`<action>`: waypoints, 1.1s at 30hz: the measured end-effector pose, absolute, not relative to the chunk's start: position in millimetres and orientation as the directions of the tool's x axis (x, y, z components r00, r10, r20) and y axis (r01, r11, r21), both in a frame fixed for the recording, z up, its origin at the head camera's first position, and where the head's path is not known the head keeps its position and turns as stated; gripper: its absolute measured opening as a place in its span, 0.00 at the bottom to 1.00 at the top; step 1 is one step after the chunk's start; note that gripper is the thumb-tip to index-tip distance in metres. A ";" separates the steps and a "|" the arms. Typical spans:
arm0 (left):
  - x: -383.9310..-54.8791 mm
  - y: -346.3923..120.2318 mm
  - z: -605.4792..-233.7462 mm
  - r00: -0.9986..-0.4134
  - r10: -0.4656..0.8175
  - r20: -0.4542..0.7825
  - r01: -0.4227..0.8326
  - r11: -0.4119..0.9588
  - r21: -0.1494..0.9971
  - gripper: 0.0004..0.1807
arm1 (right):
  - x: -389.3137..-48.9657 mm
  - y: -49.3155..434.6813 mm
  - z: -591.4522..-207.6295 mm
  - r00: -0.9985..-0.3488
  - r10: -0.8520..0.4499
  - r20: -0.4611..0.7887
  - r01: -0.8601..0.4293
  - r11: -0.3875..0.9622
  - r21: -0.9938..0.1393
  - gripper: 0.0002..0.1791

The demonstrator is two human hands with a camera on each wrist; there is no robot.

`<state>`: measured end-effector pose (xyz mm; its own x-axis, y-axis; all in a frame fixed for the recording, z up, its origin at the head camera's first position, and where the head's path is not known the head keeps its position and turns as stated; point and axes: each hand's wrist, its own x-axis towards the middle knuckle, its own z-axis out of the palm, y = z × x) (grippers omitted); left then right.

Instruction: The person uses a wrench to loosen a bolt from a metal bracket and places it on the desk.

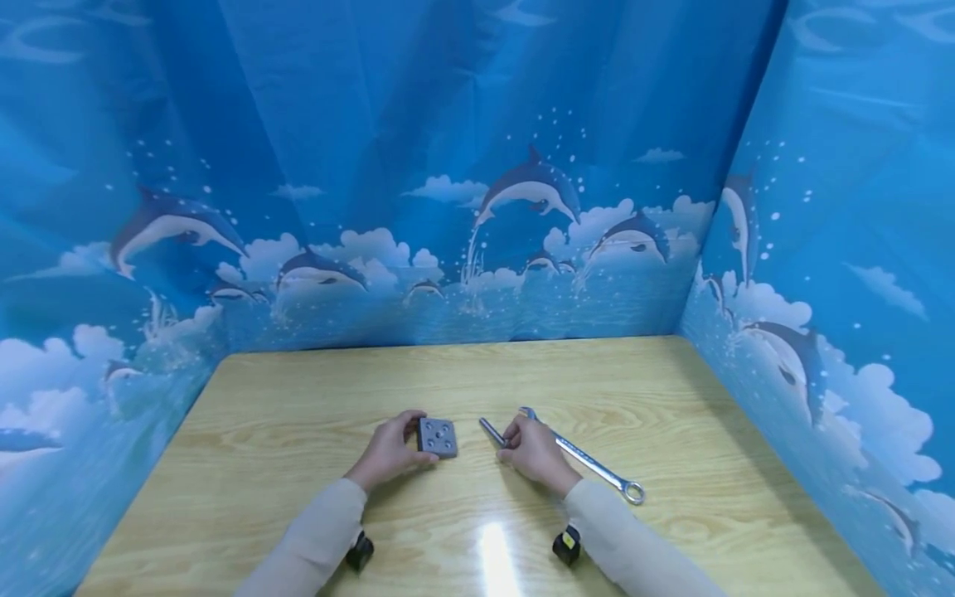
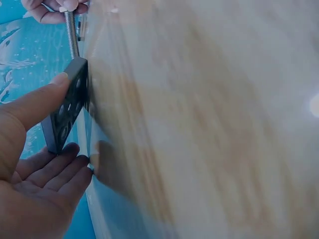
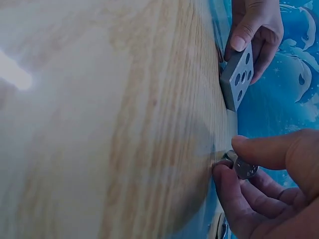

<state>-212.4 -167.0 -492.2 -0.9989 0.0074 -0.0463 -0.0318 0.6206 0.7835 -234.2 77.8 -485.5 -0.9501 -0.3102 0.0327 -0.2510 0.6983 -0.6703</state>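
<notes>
My left hand (image 1: 391, 450) holds a square grey metal block (image 1: 438, 437) with several round holes, thumb on its near edge and fingers at the far side. In the left wrist view the thumb presses one edge of the block (image 2: 64, 112). To the right, my right hand (image 1: 535, 452) pinches a threaded bolt (image 1: 488, 429) near its head, between thumb and fingers. The shank points away to the left, apart from the block in the head view. The right wrist view shows the round bolt head (image 3: 246, 168) at the fingertips.
A long combination wrench (image 1: 593, 463) lies slanted on the wooden table (image 1: 336, 381), partly behind my right hand, its ring end towards me. Blue curtains (image 1: 418, 166) printed with dolphins border the table at the back and sides. A bright glare spot (image 1: 496, 555) shows near the front.
</notes>
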 end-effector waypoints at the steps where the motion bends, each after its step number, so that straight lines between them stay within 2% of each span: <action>1: -212.9 -167.6 -493.0 -0.999 0.011 -0.040 -0.024 0.634 0.773 0.45 | -233.6 76.7 -485.2 -0.951 -0.307 0.029 -0.246 0.698 -0.672 0.14; 6: -215.9 -170.9 -496.1 -0.999 0.042 -0.003 0.027 0.695 0.718 0.44 | -233.9 71.5 -486.2 -0.952 -0.305 0.024 -0.237 0.686 -0.688 0.16; 15: -231.0 -173.8 -500.5 -0.996 0.079 -0.046 0.027 0.735 0.677 0.43 | -235.6 66.0 -489.3 -0.951 -0.309 0.010 -0.228 0.679 -0.697 0.18; 24: -239.6 -174.1 -502.0 -0.993 0.095 -0.066 0.024 0.724 0.689 0.44 | -238.7 62.7 -490.0 -0.946 -0.323 0.024 -0.248 0.674 -0.696 0.09; 33: -237.4 -174.0 -503.4 -0.993 0.113 -0.045 0.051 0.722 0.690 0.43 | -237.9 64.6 -491.2 -0.941 -0.336 0.028 -0.257 0.662 -0.704 0.08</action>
<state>-237.4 -174.0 -503.4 -0.9926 0.1130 -0.0454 0.0506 0.7219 0.6901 -237.9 64.6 -491.2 -0.9413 -0.3363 0.0276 -0.2573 0.6622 -0.7037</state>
